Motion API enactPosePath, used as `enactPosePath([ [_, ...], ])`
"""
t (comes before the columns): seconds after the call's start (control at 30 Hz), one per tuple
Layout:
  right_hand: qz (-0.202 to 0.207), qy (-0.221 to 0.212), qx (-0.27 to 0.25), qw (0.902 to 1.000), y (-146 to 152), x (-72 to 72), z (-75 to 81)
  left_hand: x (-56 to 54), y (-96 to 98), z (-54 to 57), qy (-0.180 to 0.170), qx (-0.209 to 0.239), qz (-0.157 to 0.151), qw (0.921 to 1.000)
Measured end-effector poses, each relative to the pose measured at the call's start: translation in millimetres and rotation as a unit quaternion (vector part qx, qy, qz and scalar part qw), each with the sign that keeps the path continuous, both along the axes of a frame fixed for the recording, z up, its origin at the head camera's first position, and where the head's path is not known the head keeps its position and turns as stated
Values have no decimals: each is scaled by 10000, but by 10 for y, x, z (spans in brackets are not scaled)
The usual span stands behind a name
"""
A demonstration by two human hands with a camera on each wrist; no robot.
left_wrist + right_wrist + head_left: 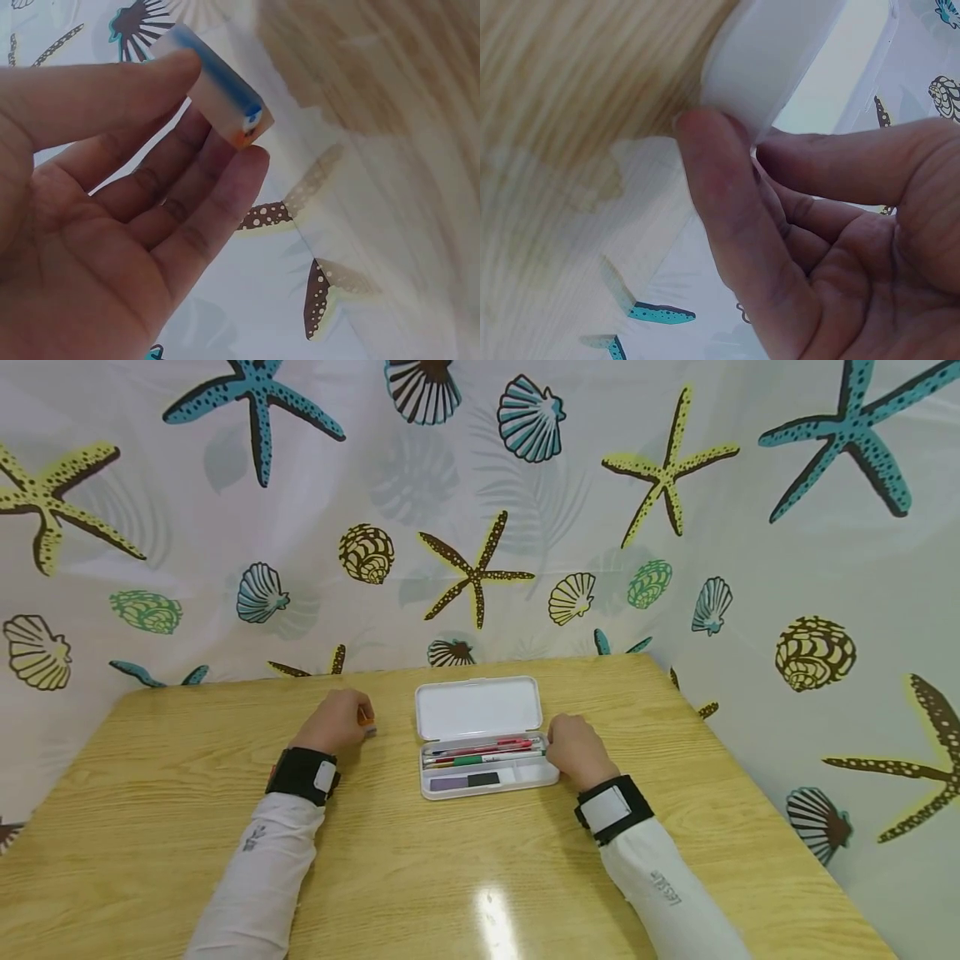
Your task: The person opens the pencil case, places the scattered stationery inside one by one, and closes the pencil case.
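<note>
A white pencil case [478, 710] lies open on the table, its lid tipped back toward the wall. Thumb and index finger of my right hand [579, 752] pinch the right end of the case, close to the tabletop in the right wrist view, where the case's rounded white corner [761, 60] shows. Off to the left of the case, my left hand [337, 720] holds a small eraser [225, 86] between thumb and fingertips. Its sides show blue, white and orange, somewhat blurred.
Several pens and pencils [480, 750] lie in the rear compartment of the case. A purple-and-black block [465, 782] sits in the front one. The wooden table [420, 868] meets a shell-patterned cloth [315, 527] at the back and right.
</note>
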State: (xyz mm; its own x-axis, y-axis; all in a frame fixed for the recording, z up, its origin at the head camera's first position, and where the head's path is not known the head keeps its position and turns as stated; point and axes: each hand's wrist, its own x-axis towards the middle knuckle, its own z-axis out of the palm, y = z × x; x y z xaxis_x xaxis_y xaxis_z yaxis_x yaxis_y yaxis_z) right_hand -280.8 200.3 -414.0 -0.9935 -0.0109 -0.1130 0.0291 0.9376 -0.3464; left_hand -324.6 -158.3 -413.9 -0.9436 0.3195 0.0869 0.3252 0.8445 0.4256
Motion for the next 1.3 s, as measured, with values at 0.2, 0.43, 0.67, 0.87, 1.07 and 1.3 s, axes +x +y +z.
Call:
enactPosePath([
  [0.2, 37, 64, 12, 10000, 0, -2, 2, 10, 82, 97, -113, 217, 83, 9997],
  [0.43, 28, 55, -42, 10000, -1, 15, 6, 130, 253, 367, 231, 405, -88, 9989],
  [0.67, -26, 8, -82, 10000, -6, 22, 12, 426, 492, 725, 537, 786, -560, 9939],
  [0.87, -11, 11, -82, 10000, 2, 11, 7, 663, 730, 902, 906, 1043, -1072, 9846],
  [1.07, 70, 100, -169, 9998, 21, 2, -16, 750, 966, 862, 1099, 1044, -1408, 9784],
  [1.3, 136, 198, -194, 9995, 33, -11, -26, 783, 1328, 765, 1001, 699, -1766, 9767],
])
